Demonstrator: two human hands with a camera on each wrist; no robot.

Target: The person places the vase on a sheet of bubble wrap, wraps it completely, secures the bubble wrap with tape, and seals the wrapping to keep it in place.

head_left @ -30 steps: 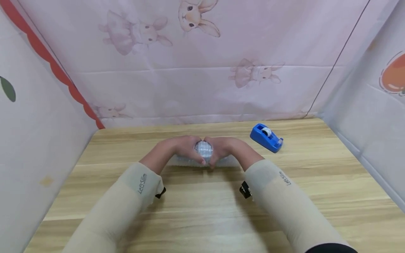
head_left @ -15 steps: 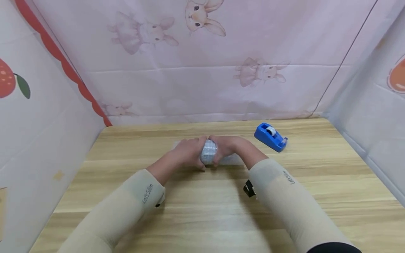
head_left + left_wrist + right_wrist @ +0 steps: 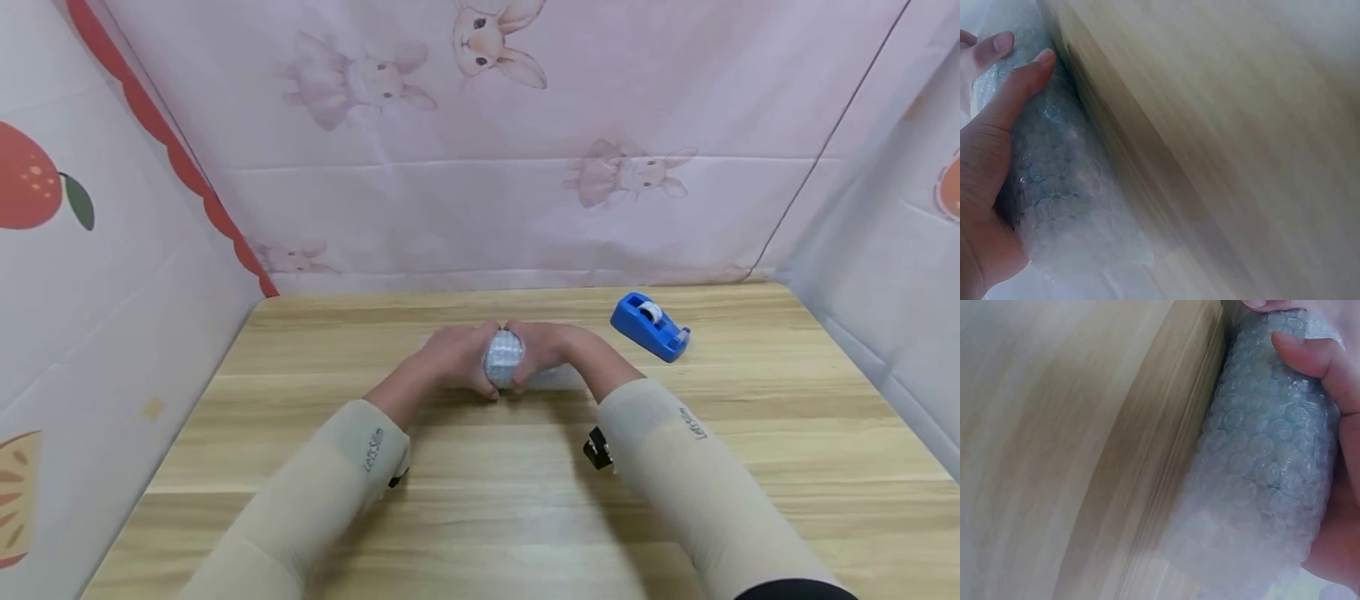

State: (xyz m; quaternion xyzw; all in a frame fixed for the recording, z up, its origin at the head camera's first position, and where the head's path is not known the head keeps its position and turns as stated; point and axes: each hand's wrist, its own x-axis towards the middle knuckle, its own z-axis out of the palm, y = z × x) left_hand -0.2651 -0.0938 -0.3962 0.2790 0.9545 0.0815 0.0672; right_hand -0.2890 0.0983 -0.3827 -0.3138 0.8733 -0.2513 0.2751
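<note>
A bubble-wrapped roll (image 3: 503, 360) lies crosswise on the wooden table, its clear wrap extending out past both hands. My left hand (image 3: 459, 358) grips it from the left, thumb along the near side. From the right, my right hand (image 3: 542, 348) curls round it in the same way, the two thumbs close together. The wrist views show the bubble wrap (image 3: 1066, 181) around a cylinder, with loose wrap at the ends; what is inside is hidden. The right thumb (image 3: 1304, 353) presses on the wrap in the right wrist view.
A blue tape dispenser (image 3: 649, 327) with a roll of tape stands at the back right of the wooden table (image 3: 495, 517). Behind the table hangs a pink rabbit-print cloth (image 3: 465, 208), and pale printed cloths enclose both sides.
The left hand loosened and shifted on the roll, then closed round it again beside the right hand. The head view has turned slightly left.
</note>
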